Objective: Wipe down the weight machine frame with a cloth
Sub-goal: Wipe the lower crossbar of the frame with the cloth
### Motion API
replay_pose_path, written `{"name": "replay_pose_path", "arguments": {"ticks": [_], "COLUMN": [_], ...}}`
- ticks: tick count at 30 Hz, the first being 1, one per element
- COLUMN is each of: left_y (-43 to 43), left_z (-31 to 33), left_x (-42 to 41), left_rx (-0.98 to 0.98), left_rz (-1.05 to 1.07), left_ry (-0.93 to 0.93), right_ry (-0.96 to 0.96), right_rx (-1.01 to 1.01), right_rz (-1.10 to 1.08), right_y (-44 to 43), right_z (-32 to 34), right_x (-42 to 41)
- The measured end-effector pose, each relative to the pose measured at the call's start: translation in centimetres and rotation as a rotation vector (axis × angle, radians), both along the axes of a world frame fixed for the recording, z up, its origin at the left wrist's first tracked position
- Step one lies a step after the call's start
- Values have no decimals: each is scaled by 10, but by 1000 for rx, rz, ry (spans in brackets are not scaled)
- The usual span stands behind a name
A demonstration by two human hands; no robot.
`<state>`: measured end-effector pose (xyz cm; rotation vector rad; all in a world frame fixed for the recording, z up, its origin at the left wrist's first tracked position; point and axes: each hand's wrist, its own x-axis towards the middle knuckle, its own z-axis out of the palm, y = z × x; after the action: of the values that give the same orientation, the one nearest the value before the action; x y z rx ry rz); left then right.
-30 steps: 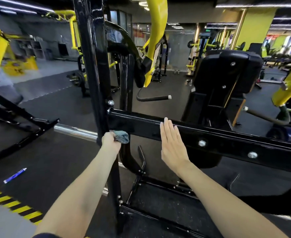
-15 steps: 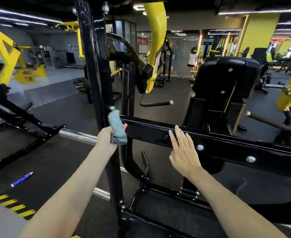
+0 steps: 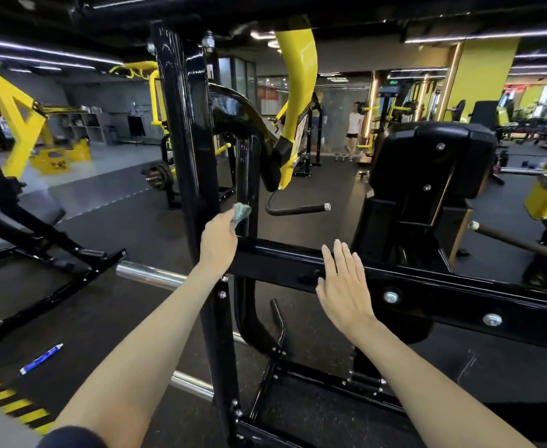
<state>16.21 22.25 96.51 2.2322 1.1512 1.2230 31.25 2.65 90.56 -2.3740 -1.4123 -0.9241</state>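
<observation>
1. The fuzzy grey-green cloth [image 3: 241,213] is sitting bunched just beside the glossy black upright post [image 3: 184,140], above the square crossbeam [image 3: 443,286]
2. The left hand [image 3: 217,244] is gripping it, fingers curled round the wad
3. The right hand [image 3: 343,286] is lying flat on the crossbeam, fingers straight and together
4. A blue pen [image 3: 41,358] is lying on the dark floor [image 3: 136,221]

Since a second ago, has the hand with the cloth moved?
Yes: the left hand and cloth rose up the upright post, from the bottom of the crossbeam to its top.
</observation>
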Motion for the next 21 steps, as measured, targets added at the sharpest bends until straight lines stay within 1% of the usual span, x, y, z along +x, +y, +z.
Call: {"name": "replay_pose_path", "arguments": {"ticks": [1, 2, 4, 6, 8, 10, 14, 16, 18, 21], "left_y": [-3, -8, -28, -62, -99, -129, -171, -198, -231, -272], "left_z": [-6, -15, -31, -40, -45, -51, -67, -69, -67, -64], "left_x": [5, 12, 34, 63, 85, 100, 134, 155, 175, 205], "left_rx": [26, -5, -69, -63, -15, 30, 126, 157, 163, 252], "left_rz": [5, 20, 28, -54, -126, -164, -253, -305, -347, -422], "left_ry": [79, 84, -40, -134, -193, -269, -382, -395, -361, -300], "right_ry": [12, 19, 42, 57, 47, 57, 86, 100, 119, 93], "right_rx": [23, 44, 85, 102, 120, 181, 208, 226, 256, 275], "right_rz": [-17, -35, -61, -79, -91, -94, -45, -71, -131, -249], "right_y": [0, 0, -2, -7, -15, -27, -71, -98, -127, -173], "right_z": [0, -1, -4, -5, -3, 0, -3, -7, -11, -18], "right_x": [0, 0, 4, 12, 20, 28, 53, 69, 84, 107]}}
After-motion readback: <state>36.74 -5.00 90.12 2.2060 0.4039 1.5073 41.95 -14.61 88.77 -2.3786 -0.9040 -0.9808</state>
